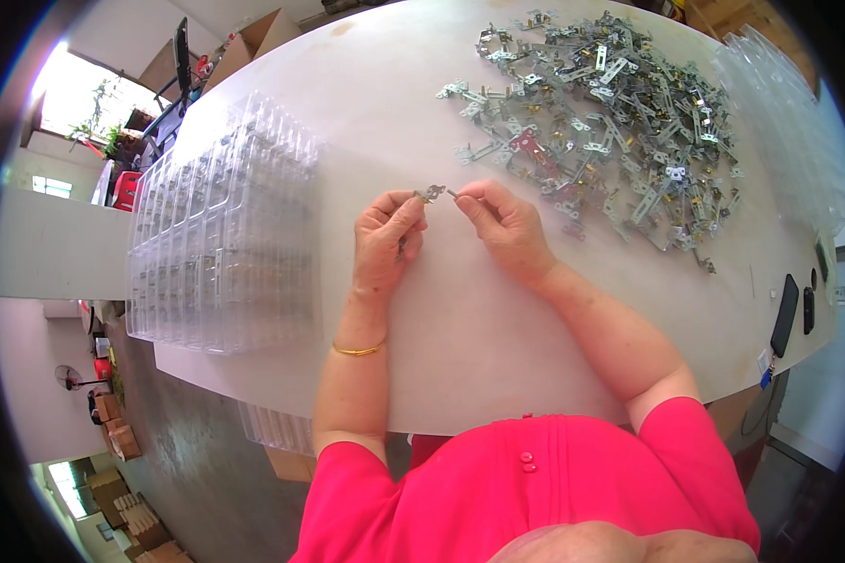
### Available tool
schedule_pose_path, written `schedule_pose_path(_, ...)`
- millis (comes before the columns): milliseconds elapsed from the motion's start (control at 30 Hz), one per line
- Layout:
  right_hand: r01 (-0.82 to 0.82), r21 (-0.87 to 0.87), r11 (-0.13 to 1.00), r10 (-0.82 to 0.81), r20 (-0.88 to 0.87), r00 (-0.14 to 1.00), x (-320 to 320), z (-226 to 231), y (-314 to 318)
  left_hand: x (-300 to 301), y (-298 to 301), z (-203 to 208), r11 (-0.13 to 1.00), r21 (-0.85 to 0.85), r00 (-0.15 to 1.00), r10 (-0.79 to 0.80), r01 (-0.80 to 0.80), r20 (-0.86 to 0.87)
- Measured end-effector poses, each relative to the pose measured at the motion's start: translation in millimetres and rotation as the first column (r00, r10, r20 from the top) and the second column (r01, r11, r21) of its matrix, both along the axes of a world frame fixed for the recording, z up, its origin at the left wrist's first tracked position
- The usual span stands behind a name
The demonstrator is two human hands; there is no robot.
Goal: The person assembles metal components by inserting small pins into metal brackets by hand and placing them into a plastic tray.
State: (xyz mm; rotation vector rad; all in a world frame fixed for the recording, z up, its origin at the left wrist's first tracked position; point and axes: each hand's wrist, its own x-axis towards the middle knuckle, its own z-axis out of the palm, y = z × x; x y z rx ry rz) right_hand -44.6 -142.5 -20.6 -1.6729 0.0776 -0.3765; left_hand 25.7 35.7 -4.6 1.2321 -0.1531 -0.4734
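Note:
Over the middle of the table, my left hand point(388, 239) pinches a small metal bracket part point(431, 193) between thumb and forefinger. Close by on the right, my right hand point(507, 225) has its thumb and fingers closed on a thin metal piece point(453, 194), whose tip points at the bracket. A narrow gap seems to lie between the two. What else my curled left fingers hold is hidden. Beyond my right hand spreads a large heap of small metal parts point(620, 122), silvery with some brass-coloured bits and a few red ones.
To the left stand stacked clear plastic trays point(225, 225) with metal parts inside. Clear plastic sheets or trays point(784, 131) lie at the right edge, with a black phone-like object point(785, 314) nearer me. The white table point(498, 347) has a curved-looking front edge.

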Motion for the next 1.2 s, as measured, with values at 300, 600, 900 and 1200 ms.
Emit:
schedule_pose_path(300,-0.017,-0.04,0.999,0.017,-0.007,1.0,-1,1,-1,1,0,-4,0.999,0.031,0.999,-0.021,0.02,0.036)
schedule_pose_path(600,-0.062,0.048,0.997,0.064,-0.051,0.997,-4,12,-2,-7,-7,0,0.974,0.227,0.981,-0.061,0.018,0.182)
schedule_pose_path(900,-0.247,0.402,0.882,0.316,-0.115,0.942,0,9,-13,-7,-3,5,0.961,0.26,0.973,-0.143,0.093,0.181)
schedule_pose_path(1200,-0.26,0.341,0.903,0.327,-0.157,0.932,6,12,-27,-11,-4,14,0.897,0.273,0.91,-0.393,0.348,0.13)
